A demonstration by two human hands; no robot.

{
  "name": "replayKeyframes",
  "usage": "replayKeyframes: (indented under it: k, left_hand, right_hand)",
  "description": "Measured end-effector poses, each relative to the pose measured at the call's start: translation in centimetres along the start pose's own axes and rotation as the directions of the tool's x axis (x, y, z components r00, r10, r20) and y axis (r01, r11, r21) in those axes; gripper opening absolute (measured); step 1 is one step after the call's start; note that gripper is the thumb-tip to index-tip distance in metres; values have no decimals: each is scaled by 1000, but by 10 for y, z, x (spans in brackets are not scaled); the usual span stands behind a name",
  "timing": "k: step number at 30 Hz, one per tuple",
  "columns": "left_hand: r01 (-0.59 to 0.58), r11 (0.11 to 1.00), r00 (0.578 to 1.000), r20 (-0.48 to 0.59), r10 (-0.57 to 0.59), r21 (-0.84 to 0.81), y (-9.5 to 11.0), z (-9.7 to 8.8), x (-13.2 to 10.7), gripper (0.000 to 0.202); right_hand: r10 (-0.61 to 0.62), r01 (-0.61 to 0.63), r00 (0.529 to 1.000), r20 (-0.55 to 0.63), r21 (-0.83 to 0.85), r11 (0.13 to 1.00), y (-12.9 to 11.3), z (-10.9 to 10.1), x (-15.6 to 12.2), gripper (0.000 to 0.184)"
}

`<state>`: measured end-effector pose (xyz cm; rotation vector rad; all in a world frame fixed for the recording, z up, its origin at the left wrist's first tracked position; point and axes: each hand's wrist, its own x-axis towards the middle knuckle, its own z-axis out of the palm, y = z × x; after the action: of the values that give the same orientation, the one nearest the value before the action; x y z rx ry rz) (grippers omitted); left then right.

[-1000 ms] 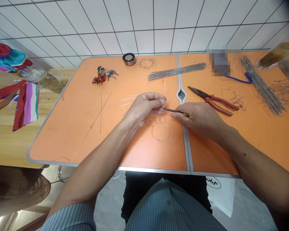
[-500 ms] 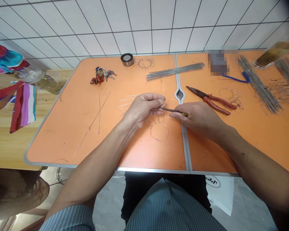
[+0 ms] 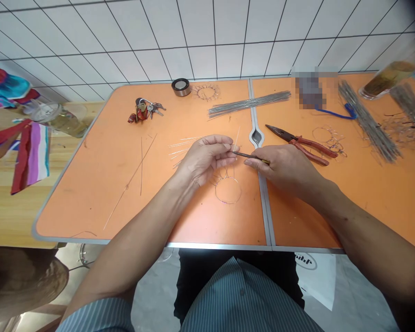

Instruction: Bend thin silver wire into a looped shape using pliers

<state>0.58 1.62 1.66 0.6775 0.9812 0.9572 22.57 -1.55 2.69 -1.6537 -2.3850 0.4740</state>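
Observation:
Between the thumb and fingers of my left hand (image 3: 210,154) is a thin metal wire (image 3: 237,137), its free end pointing up and leaning to the right. My right hand (image 3: 285,163) is closed around a slim dark tool with a bit of yellow on its handle (image 3: 251,157); most of the handle is hidden in the palm. The tool's tip meets the wire at my left fingertips. Just below my hands, a round wire ring (image 3: 228,190) with small wire loops on its upper edge rests on the orange table (image 3: 200,226). Loose wires (image 3: 180,146) stick out beside my left hand.
Red-handled pliers (image 3: 302,144) lie right of my right hand. Behind are a wire bundle (image 3: 249,103), a tape roll (image 3: 180,87), another looped ring (image 3: 206,92) and keys (image 3: 147,109). Further right are a thicker wire bundle (image 3: 370,122) and a glass (image 3: 383,83).
The wire at my left fingertips has gone from nearly upright to leaning right. The tool's tip has shifted slightly with it, and the whole view has moved a little.

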Motion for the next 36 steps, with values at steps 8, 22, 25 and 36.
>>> replayKeyframes:
  k: [8,22,25,36]
  left_hand:
    - [-38,999,999,0,38,-1,-4,-1,1,10]
    - [-93,994,996,2,93,-60,-10,1,3,8]
    - [-98,994,995,-8,98,-53,-10,1,3,8]
    - [-159,987,987,27,160,-26,-12,3,0,10]
  right_hand:
    - [-7,8,1000,-24,69,998,3,2,1,38]
    - [32,-45,999,41,391,919,8,1,3,46]
    - [54,-89,995,87,460,883,7,0,4,44]
    - [105,-206,973,207,561,802,3,-2,3,46]
